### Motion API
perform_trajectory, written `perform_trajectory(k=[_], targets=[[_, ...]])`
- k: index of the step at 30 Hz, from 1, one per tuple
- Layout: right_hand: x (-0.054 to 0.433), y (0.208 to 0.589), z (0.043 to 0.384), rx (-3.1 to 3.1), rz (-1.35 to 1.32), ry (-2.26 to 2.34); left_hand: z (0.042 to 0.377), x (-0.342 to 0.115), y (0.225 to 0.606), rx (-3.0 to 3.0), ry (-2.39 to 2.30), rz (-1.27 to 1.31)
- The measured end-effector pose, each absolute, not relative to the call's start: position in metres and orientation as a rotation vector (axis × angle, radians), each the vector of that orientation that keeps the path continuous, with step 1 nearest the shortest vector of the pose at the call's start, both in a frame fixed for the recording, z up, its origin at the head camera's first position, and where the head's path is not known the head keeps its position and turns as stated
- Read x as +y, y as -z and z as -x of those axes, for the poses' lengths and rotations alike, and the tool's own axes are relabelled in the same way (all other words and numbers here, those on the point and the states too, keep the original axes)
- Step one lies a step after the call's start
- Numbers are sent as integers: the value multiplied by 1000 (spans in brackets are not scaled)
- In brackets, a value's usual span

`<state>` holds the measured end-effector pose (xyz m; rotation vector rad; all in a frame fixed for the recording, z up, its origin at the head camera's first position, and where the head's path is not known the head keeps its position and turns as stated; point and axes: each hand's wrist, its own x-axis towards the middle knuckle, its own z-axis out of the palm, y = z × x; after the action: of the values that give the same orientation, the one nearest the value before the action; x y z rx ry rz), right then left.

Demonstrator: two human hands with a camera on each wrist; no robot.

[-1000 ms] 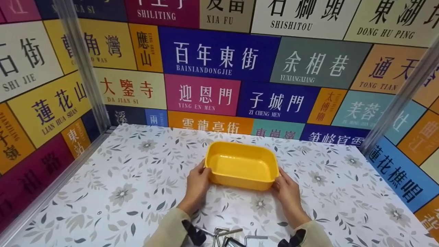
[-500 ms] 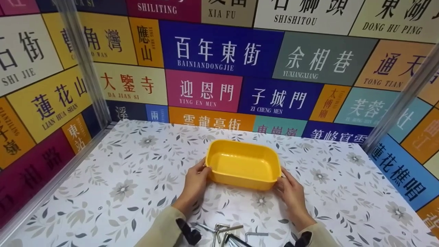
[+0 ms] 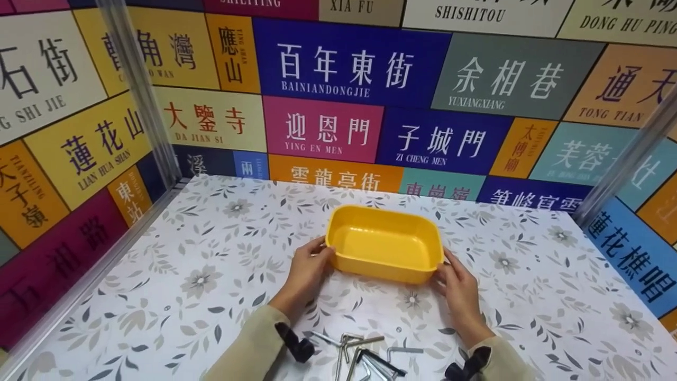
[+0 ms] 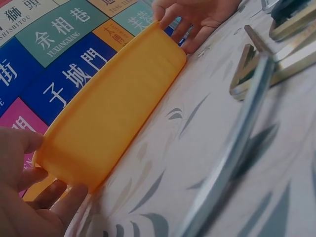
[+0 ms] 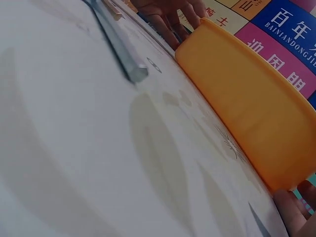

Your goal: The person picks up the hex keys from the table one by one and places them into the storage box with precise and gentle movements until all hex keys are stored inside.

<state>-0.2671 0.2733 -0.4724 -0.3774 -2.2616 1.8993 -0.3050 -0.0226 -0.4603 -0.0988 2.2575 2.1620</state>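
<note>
A yellow plastic box (image 3: 386,246), open at the top with nothing inside, sits on the flower-patterned table in the head view. My left hand (image 3: 307,270) holds its left end, thumb at the rim. At the opposite end my right hand (image 3: 459,288) grips the near right corner. The left wrist view shows the box's long side (image 4: 113,103) close against the tabletop, with the left fingers (image 4: 59,195) around its lower end. Several L-shaped hex keys (image 3: 365,354), silver, bronze-toned and black, lie in a loose pile between my forearms.
The tabletop (image 3: 158,312) has a white cover printed with grey leaves and flowers. Behind it stands a wall of coloured signs (image 3: 349,63). Clear upright edge strips (image 3: 143,95) mark the left and right corners. Black straps (image 3: 293,341) circle both sleeves.
The head view has tilted slightly down, so the wall and table appear higher and more hex keys show. Both hands keep hold of the yellow box, which stays about where it was.
</note>
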Motion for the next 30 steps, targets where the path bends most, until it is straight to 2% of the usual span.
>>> perform_trajectory(k=[18,21,30], targets=[[276,474,266,-2329,309,-1858,290,-27,461,2396,-2021,80],[276,474,266,-2336,328,-1844,280,-31,462,2484,-1876,-35],[274,475,265,-2336,336,-1844,232,-44,460,2672,-1146,-682]])
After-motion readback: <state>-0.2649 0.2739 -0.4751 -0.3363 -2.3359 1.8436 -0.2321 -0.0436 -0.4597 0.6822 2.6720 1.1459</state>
